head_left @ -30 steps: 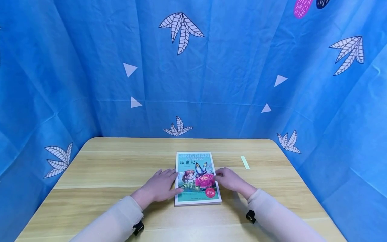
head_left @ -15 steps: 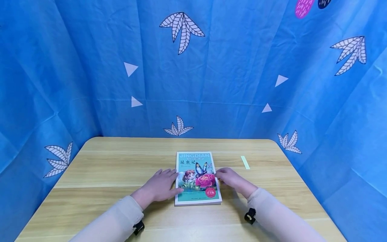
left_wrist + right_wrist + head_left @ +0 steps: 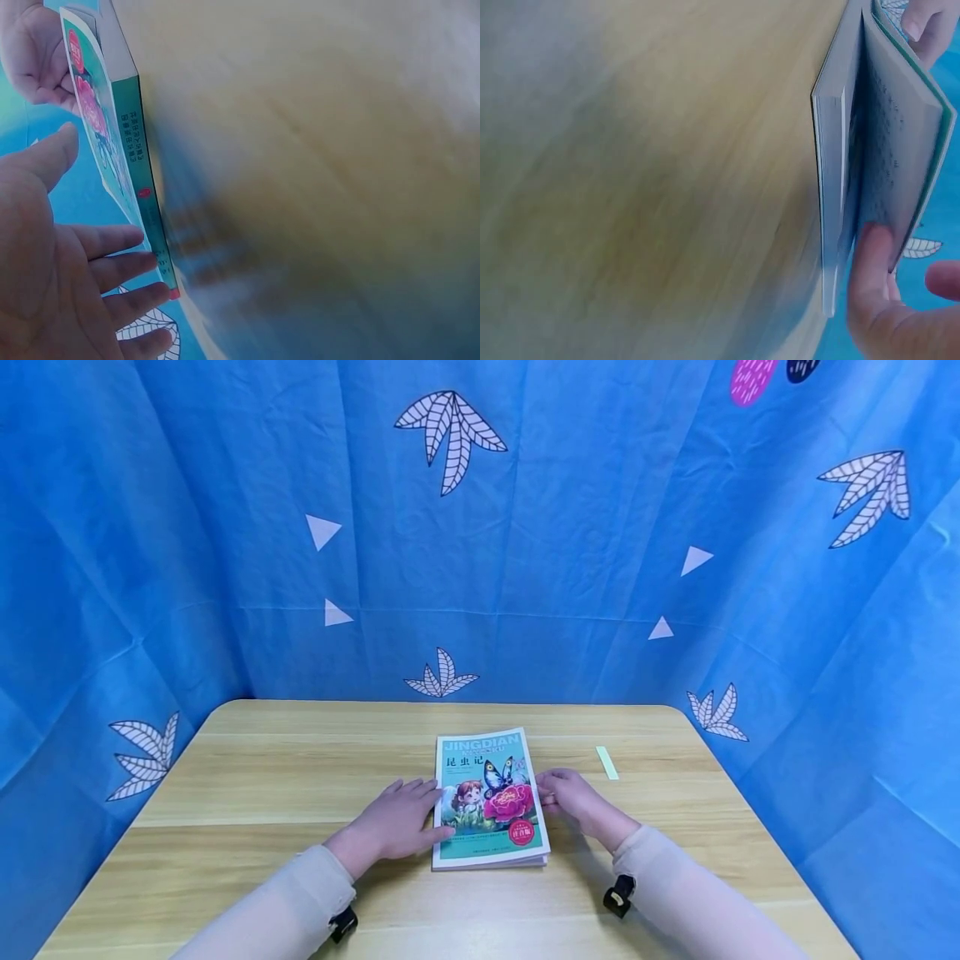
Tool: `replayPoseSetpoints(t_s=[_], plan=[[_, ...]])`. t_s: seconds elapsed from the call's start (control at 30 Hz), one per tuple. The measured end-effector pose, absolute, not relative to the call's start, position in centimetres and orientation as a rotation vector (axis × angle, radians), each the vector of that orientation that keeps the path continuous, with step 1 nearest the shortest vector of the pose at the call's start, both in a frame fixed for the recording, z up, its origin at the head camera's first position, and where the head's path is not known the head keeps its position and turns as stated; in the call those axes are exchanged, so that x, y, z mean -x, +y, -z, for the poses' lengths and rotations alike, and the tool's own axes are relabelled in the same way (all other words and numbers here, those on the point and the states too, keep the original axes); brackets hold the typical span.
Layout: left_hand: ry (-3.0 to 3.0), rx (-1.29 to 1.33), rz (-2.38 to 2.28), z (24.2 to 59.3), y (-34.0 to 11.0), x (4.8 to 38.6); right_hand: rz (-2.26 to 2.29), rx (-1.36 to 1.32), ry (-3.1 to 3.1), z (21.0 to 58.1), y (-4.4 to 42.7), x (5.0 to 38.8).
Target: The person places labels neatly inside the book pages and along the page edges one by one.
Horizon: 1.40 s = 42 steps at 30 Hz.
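A paperback book [image 3: 491, 827] with a teal cover, a butterfly and a pink flower lies on the wooden table. Its right side stands raised, and the right wrist view shows a gap between its pages [image 3: 889, 135]. My left hand [image 3: 397, 821] rests at the spine side, fingers spread and nearly straight, thumb over the cover's lower left. In the left wrist view the fingertips [image 3: 154, 262] are at the spine. My right hand [image 3: 577, 803] holds up the upper pages and cover at the right edge, one finger inside the gap. Its thumb [image 3: 943, 279] is on the cover side.
A pale green strip [image 3: 607, 762] lies on the table [image 3: 300, 760] right of the book. Blue patterned cloth [image 3: 562, 527] hangs behind and along both sides. Black wrist straps [image 3: 619, 896] show below the sleeves.
The book lay closed before; now its upper pages and cover are lifted on the right side by my right hand, whose fingers moved under the edge. My left hand has stayed put.
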<state>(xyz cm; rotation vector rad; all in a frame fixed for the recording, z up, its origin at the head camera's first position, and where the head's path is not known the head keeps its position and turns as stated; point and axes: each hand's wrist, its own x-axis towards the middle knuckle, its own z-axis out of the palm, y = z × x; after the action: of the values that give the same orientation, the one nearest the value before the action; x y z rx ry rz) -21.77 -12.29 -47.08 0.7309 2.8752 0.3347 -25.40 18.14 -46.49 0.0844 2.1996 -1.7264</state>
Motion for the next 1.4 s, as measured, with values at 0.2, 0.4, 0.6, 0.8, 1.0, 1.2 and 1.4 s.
replayPoseSetpoints(t_s=[0.2, 0.4, 0.6, 0.8, 1.0, 1.2, 1.4], plan=[[2.876, -0.739, -0.348, 46.8, -12.3, 21.7, 1.838, -0.11, 2.079, 46.9, 18.3, 25.7], [2.874, -0.757, -0.36, 46.4, -12.3, 21.4, 1.895, -0.134, 1.957, 47.4, 18.5, 26.2], [2.884, -0.78, -0.37, 46.5, -12.3, 21.5, 1.928, -0.153, 1.897, 47.5, 18.4, 26.4], [2.904, -0.804, -0.364, 46.9, -12.4, 21.7, 1.934, -0.154, 1.911, 47.5, 18.2, 26.7], [2.915, -0.813, -0.378, 46.9, -12.4, 21.9, 1.965, -0.132, 1.847, 47.1, 18.0, 27.1], [2.918, -0.832, -0.389, 46.8, -12.2, 21.9, 1.99, -0.107, 1.791, 46.5, 17.9, 27.0], [2.943, -0.841, -0.355, 47.0, -12.1, 22.1, 2.032, -0.06, 1.752, 46.0, 17.5, 27.0]])
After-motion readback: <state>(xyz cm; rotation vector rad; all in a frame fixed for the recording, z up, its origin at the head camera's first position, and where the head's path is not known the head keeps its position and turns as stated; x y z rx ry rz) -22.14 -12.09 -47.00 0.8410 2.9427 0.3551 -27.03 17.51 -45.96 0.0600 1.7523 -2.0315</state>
